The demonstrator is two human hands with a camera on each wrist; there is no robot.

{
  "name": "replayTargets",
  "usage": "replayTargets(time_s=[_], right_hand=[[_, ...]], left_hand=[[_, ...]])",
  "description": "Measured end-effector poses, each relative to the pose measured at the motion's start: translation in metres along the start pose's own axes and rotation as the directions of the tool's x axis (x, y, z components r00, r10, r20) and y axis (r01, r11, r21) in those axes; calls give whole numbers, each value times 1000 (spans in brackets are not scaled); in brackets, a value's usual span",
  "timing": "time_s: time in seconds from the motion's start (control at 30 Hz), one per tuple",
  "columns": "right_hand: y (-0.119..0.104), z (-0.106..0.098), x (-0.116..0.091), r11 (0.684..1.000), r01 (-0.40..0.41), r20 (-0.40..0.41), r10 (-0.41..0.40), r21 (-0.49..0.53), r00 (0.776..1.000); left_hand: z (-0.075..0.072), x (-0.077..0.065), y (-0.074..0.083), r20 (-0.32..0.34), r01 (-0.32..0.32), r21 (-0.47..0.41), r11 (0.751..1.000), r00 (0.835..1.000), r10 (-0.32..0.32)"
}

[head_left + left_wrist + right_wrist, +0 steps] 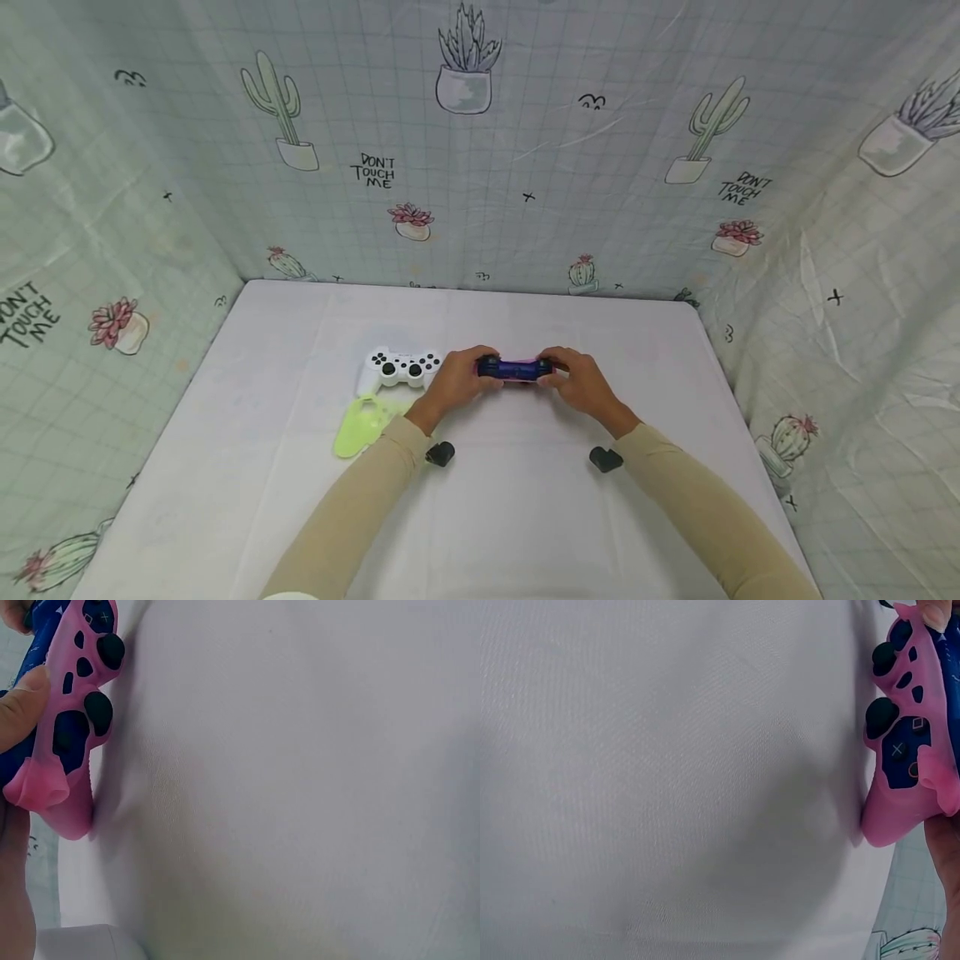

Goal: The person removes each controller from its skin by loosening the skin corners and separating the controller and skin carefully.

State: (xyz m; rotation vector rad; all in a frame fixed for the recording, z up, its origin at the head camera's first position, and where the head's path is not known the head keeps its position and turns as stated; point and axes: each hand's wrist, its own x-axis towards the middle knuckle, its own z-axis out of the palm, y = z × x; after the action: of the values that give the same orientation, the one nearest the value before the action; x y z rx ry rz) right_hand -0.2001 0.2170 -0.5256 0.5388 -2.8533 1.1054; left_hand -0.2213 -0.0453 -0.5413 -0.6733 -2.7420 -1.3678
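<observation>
Both hands hold a dark blue game controller (517,371) over the middle of the table, its back turned up in the head view. A pink silicone cover (71,814) wraps the face and grips of the controller, with the thumbsticks and buttons poking through its openings. My left hand (459,377) grips one end, its thumb on the blue back. At the other end my right hand (587,383) pinches the controller. Near each grip the pink cover's edge (936,771) is bunched or folded over. The fingers beneath are partly hidden.
Left of the hands lies a white game controller (402,358). A lime-green silicone cover (360,429) lies in front of it, partly behind the left forearm. Curtains printed with cacti (525,167) enclose the white table (495,517) at the back and sides.
</observation>
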Motion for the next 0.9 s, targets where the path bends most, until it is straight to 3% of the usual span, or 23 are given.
replayTargets(time_s=[0.23,0.5,0.9], right_hand=[[-3,1,3,996,-36,-35,39,84,999],[-11,-7,9,978,-95,-61,107,185,992],[-20,-16,13,970,-55,-116,84,237,990]], left_hand=[[2,4,-2,-12,55,-74,996,998,-56],[-9,11,9,-4,111,-145,983,994,-112],[-18,13,23,0,209,-268,941,976,-217]])
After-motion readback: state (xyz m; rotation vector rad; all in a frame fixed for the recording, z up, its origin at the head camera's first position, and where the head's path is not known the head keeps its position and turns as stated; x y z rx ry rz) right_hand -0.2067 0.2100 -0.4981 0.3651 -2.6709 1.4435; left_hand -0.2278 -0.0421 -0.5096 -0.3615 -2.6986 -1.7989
